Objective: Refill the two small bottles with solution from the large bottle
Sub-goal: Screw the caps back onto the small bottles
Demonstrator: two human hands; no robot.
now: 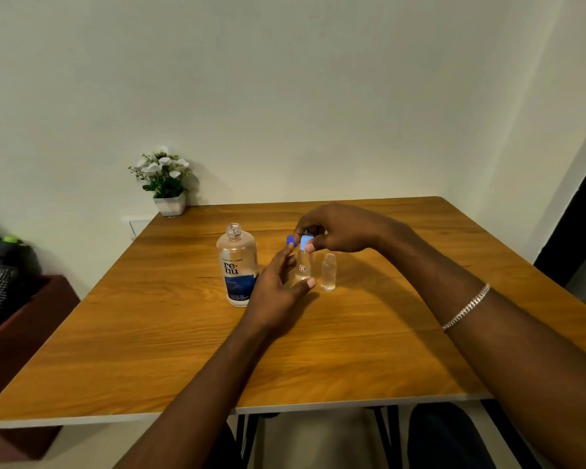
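Observation:
The large clear bottle (237, 265) with a blue and white label stands uncapped on the wooden table (149, 333). To its right stands a small bottle with a sticker (303, 265); my right hand (339, 231) pinches the light blue cap (306, 242) on its top. My left hand (281, 286) is around that bottle's lower part, thumb at its base, fingers loosely spread. A darker blue cap (291, 241) shows just behind my left fingertips. The second small bottle (329, 272) stands uncapped to the right, with clear liquid in it.
A small pot of white flowers (164, 181) sits at the table's far left corner against the wall. A low dark red bench with patterned cloth (0, 292) lies left of the table. Table legs and my knees show below the near edge.

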